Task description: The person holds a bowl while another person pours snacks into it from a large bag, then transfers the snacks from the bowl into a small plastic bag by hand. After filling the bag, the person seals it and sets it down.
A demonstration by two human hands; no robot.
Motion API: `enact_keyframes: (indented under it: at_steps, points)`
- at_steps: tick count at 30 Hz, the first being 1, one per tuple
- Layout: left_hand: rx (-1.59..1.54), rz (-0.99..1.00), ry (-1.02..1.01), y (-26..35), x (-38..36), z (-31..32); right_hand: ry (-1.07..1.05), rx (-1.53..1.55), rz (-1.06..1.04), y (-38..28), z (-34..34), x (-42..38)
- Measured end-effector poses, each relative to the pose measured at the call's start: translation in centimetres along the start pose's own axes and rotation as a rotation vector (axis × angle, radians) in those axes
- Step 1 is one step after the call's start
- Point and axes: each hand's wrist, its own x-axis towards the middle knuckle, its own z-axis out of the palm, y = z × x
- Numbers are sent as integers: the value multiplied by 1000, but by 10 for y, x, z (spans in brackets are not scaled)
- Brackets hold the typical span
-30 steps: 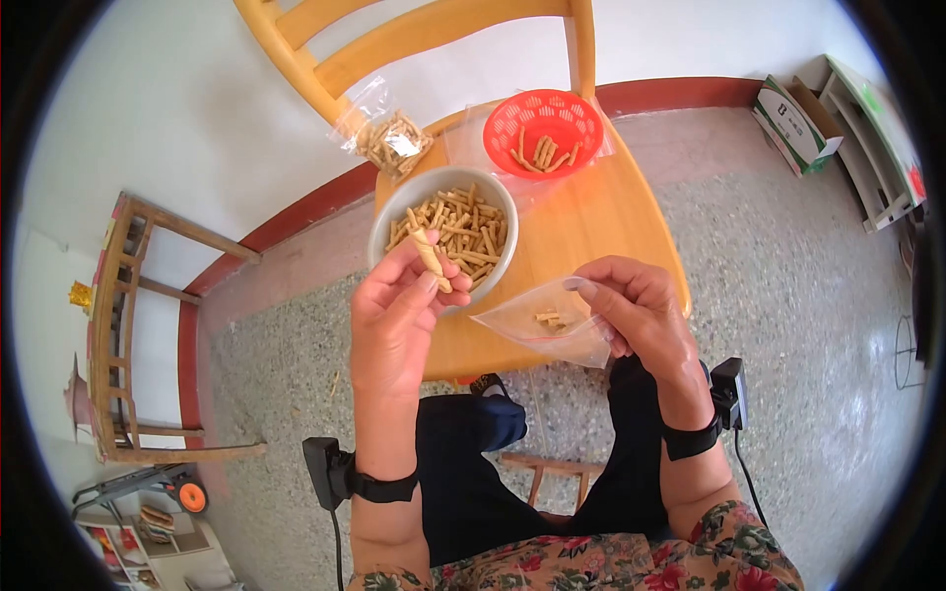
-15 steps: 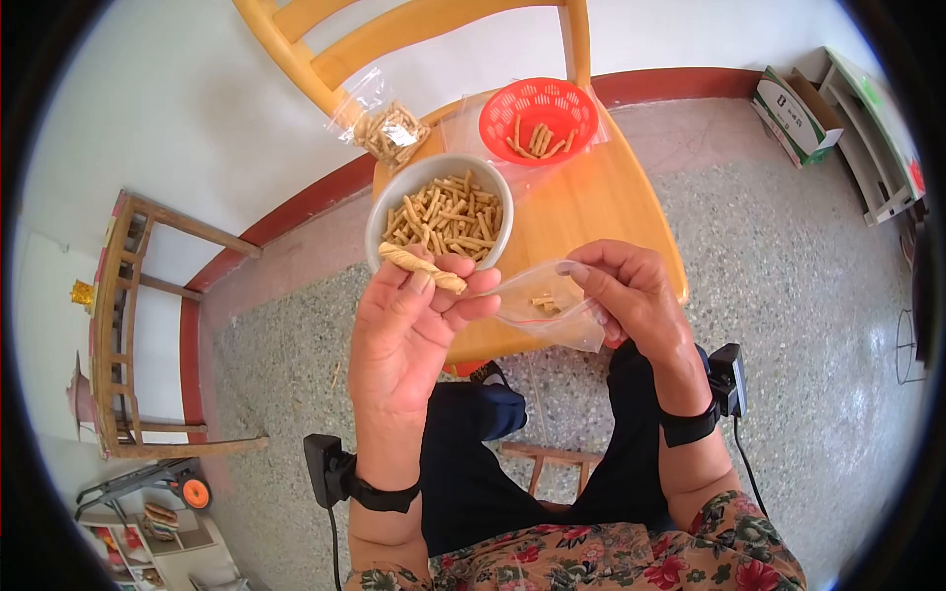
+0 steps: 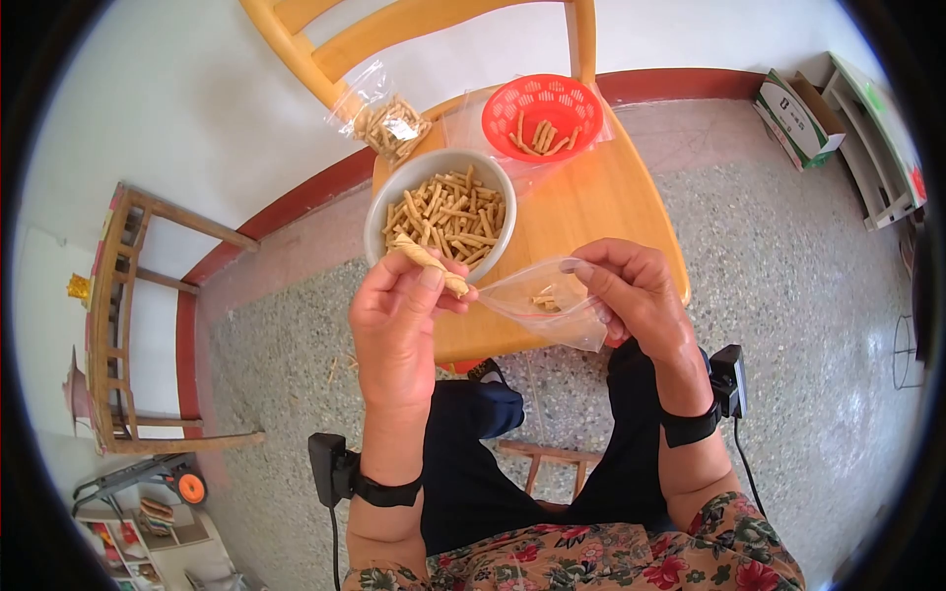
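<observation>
My left hand (image 3: 402,320) pinches a twisted dough stick (image 3: 432,266), golden brown, in front of the grey bowl (image 3: 372,222). My right hand (image 3: 636,295) grips the edge of a clear zip bag (image 3: 567,325) whose mouth is spread towards my left fingers. A few short snack pieces (image 3: 545,298) lie inside this bag. The bag's left corner reaches right to my left fingertips. Many short snack sticks (image 3: 443,217) fill the bowl, which stands on the wooden chair seat (image 3: 581,212).
Behind the bowl lies a filled clear bag of sticks (image 3: 391,130). A red plastic basket (image 3: 498,94) with several sticks stands at the seat's back, on clear plastic bags. The chair back (image 3: 434,34) rises beyond. A wooden rack (image 3: 118,325) is at left, a cardboard box (image 3: 796,118) at right.
My left fingers have closed in around the twisted stick, which has tilted more steeply. The bag's mouth has opened wider towards my left hand. My right hand has barely moved.
</observation>
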Motion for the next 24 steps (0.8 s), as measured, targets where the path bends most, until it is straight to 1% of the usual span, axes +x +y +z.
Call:
enact_keyframes:
  at_steps: [1, 5, 7, 11, 13, 14, 16, 17, 18, 20, 21, 22, 24]
  points:
    - [97, 45, 29, -1, -1, 1, 5, 0, 2, 0, 0, 0]
    - [152, 88, 42, -4, -3, 2, -1, 7, 7, 2, 0, 1]
    - [225, 141, 45, -5, -4, 3, 10, 6, -1, 2, 0, 2]
    - [235, 145, 34, -4, -5, 4, 41, -23, 4, -1, 2, 1]
    - [253, 240, -2, -5, -6, 6, 24, -41, -14, 1, 2, 1]
    - [243, 227, -6, -5, -7, 10, -1, -59, -40, 2, 2, 0]
    - [478, 399, -1, 0, -12, 22, 2, -74, -27, 1, 4, -2]
    - [561, 447, -3, 0, -13, 30, -11, -81, -33, 0, 4, -2]
    - [558, 442, -5, 0, -13, 33, -7, -82, -28, 2, 4, -2]
    - [1030, 633, -207, 1, -13, 37, -5, -74, -69, 6, 5, -1]
    - [1064, 709, -230, -3, -10, 41, -4, -74, -68, 5, 6, -1]
    - [1063, 708, -232, -5, -9, 44, 8, -57, -81, 3, 7, -2]
    - [1273, 721, -293, -8, -8, 47, 23, -41, -90, 5, 6, -2]
